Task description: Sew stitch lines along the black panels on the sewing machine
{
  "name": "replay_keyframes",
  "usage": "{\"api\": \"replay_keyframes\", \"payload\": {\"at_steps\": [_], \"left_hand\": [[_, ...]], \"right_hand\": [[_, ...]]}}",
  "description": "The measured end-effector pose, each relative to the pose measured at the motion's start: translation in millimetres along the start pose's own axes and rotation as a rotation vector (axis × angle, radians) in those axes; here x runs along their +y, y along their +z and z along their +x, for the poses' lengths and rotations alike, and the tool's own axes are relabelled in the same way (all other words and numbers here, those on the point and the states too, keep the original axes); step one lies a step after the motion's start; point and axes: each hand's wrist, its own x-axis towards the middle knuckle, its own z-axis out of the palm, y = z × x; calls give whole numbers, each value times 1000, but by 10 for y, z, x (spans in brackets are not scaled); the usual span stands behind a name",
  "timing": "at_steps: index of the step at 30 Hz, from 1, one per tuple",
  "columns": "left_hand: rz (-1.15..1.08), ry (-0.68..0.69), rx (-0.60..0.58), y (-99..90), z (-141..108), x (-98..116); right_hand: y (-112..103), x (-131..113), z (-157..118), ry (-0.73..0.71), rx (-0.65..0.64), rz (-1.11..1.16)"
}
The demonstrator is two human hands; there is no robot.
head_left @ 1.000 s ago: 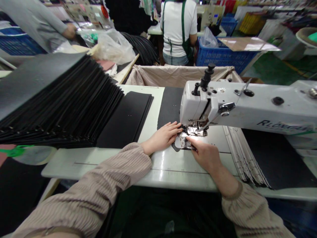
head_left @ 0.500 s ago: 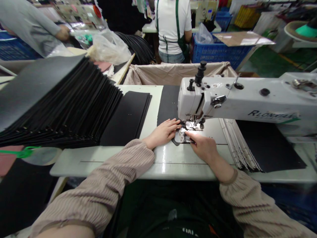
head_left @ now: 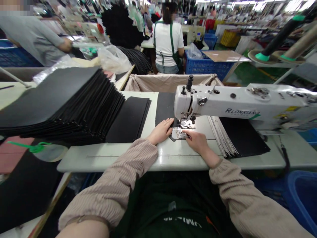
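Observation:
My left hand (head_left: 161,131) lies flat with its fingers stretched out, at the near edge of a black sheet (head_left: 163,107). The sheet runs back beside the head of a white sewing machine (head_left: 210,100). Just right of the shiny needle plate (head_left: 177,133) is my right hand (head_left: 197,141). Its fingers are curled and the fingertips come together by the plate's edge, below the presser foot (head_left: 186,124). Whatever sits between those fingertips is hidden or too small to make out.
A tall fanned stack of black sheets (head_left: 81,105) and a lower pile (head_left: 128,119) lie to the left. Right of the needle, more black pieces with pale edges (head_left: 241,137) sit under the machine arm. A cloth-lined bin (head_left: 170,82) stands behind the table; co-workers are beyond.
The view has tilted up and shifted, showing more of the room and the machine. Both hands keep almost the same places by the needle plate.

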Motion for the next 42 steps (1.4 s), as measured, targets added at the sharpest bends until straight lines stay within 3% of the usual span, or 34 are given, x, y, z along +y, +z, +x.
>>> {"api": "replay_keyframes", "payload": {"at_steps": [2,8,12,14,16,19,22,28,37,42], "left_hand": [[11,-36,20,-71,-262,183],[85,-135,21,-203,-1387,911],[44,-164,11,-307,-1721,1125],[-118,-268,90,-515,-1757,1127],[-312,-447,207,-825,-1769,1089],[-623,-665,326,-1296,-1795,1010],[-964,-752,423,-1557,-1812,947],[-1191,-760,531,-1626,-1725,909],[-1261,-784,478,-1620,-1503,770],[-1270,-835,430,-1606,-1386,641]], "right_hand": [[-3,16,-8,-8,8,14],[-20,4,-66,-45,8,81],[-69,-279,-198,-261,-102,330],[-131,-480,-268,-412,-230,515],[-231,-658,-317,-444,-329,636],[-454,-788,-344,-270,-351,716],[-701,-729,-356,-117,-338,721],[-1054,-424,-482,-26,-305,700],[-1345,-150,-662,97,-326,680],[-1436,-23,-717,130,-275,659]]}}
